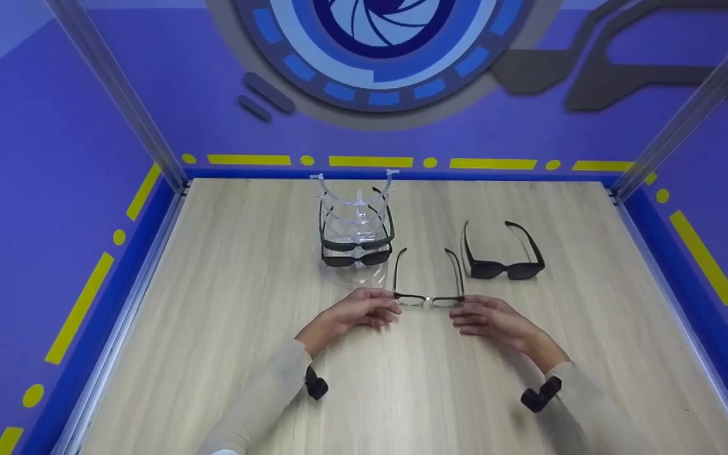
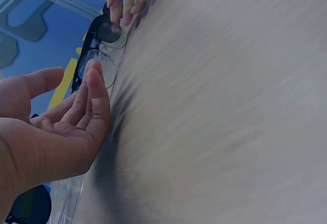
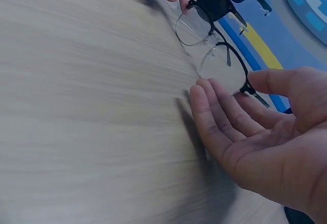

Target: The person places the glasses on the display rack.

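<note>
While both hands are up at the clear-lens glasses point(image 1: 428, 299), I log them just below right of centre in my head feed, dark-topped front facing the bottom of the frame, temples unfolded toward the top. Can't tell whether they bear on the table point(image 1: 244, 272). Left hand point(image 1: 367, 308): loosely open, fingertips at the hinge on the picture's left; on the left wrist feed I see a gap between thumb and frame. Right hand point(image 1: 497, 319): fingers extended, thumb tip and index finger flanking the other hinge; can't tell if they're pinching it. Near centre, up and left of the glasses, I've got a transparent stand point(image 1: 359, 197) with an upper pair of sunglasses point(image 1: 357, 245) and a lower pair point(image 1: 356, 260), one above the other. Right of centre, black sunglasses point(image 1: 487, 270) sit on the table, temples unfolded. Each light sleeve point(image 1: 263, 395) ends by a black wrist camera point(image 1: 316, 383).
</note>
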Available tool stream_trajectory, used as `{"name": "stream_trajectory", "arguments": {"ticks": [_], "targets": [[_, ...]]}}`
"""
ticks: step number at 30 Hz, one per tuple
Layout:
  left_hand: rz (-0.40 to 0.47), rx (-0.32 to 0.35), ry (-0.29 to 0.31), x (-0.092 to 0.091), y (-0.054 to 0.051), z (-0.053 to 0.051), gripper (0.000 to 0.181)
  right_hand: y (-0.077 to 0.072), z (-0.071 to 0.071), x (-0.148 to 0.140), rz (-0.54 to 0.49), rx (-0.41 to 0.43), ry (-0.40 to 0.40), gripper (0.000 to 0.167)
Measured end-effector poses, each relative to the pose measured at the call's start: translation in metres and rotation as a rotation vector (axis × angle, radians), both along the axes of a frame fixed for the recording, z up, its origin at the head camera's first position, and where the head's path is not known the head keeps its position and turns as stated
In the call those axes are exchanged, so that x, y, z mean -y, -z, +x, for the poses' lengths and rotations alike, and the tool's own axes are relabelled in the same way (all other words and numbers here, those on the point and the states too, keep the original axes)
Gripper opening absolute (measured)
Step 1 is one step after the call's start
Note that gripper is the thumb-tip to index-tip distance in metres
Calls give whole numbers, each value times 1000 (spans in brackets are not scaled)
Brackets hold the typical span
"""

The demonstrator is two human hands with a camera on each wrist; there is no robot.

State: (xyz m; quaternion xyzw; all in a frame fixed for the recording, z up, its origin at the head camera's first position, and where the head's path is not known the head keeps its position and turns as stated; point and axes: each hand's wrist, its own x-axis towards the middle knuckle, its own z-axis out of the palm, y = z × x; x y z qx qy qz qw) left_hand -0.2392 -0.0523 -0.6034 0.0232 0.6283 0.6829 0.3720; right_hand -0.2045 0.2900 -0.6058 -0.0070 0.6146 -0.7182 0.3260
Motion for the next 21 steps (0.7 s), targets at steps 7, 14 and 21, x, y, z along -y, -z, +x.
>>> {"name": "stream_trajectory", "arguments": {"ticks": [7,14,21], "targets": [[-15,-9,106,7,-4,7,42,-3,12,-6,24,21,-59,55],[-26,-11,20,9,-5,0,45,-7,10,-20,59,0,-25,63],[47,-6,-108,0,-4,-13,57,-5,-2,-20,-28,11,100,66]]}}
